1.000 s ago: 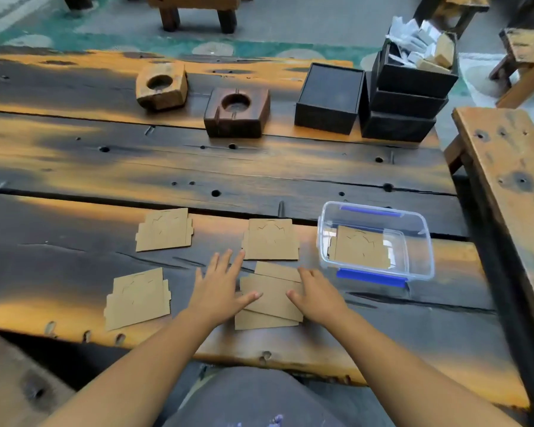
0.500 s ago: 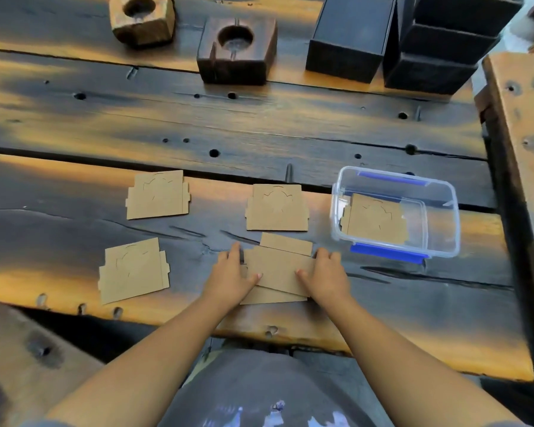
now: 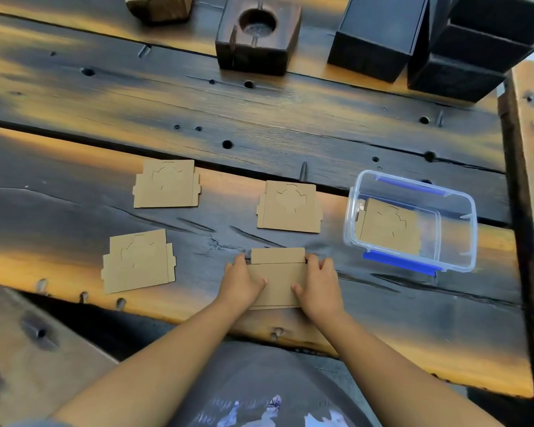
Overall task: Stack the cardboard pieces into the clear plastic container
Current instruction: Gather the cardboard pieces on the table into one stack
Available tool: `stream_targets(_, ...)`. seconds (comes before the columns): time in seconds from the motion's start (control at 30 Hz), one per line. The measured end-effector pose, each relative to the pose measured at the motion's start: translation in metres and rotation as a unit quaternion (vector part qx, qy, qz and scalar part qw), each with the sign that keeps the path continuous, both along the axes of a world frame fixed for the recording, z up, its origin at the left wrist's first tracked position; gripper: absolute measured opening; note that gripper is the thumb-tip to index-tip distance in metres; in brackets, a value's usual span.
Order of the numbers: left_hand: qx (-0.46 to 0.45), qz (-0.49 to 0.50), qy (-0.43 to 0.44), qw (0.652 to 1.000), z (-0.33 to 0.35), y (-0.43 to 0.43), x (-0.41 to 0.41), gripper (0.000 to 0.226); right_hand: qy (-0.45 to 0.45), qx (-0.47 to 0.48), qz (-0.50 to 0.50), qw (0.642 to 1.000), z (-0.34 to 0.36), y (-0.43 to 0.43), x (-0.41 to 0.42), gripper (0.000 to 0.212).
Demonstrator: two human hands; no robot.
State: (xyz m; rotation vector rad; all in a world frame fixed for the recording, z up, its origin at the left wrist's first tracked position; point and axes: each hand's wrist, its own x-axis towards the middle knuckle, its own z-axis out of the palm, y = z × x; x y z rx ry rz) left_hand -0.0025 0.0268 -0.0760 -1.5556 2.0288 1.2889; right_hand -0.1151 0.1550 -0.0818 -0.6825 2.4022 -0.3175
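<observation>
My left hand (image 3: 240, 280) and right hand (image 3: 319, 280) clamp the near pile of flat brown cardboard pieces (image 3: 277, 277) by its sides — squaring the edges — for the clear blue-clipped plastic container (image 3: 463, 241) right of it.

Clear plastic container (image 3: 463, 211) holds one cardboard piece (image 3: 389, 226); three singles, one small stack (image 3: 278, 282) flat outside.

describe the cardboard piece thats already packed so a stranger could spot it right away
Find the clear container with blue clips at the table's right. The cardboard piece lies flat inside it. It alone sits behind plastic walls; the others lie on bare wood.
</observation>
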Motion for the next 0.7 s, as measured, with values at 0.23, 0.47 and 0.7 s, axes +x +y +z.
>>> stream_targets(0.23,0.005,0.019,-0.008,1.000,-0.002,-0.013,0.001,0.047,-0.038,-0.010,-0.051,0.998,0.001,-0.011,-0.004,0.041)
stream_targets(0.47,-0.057,-0.035,0.021,0.998,0.006,-0.037,-0.008,0.031,-0.033,-0.028,-0.031,0.999,0.015,-0.033,-0.028,0.022)
stream_targets(0.7,-0.115,-0.071,0.038,0.990,0.019,-0.068,-0.040,0.026,0.006,-0.060,-0.052,0.997,0.034,-0.067,-0.064,0.019)
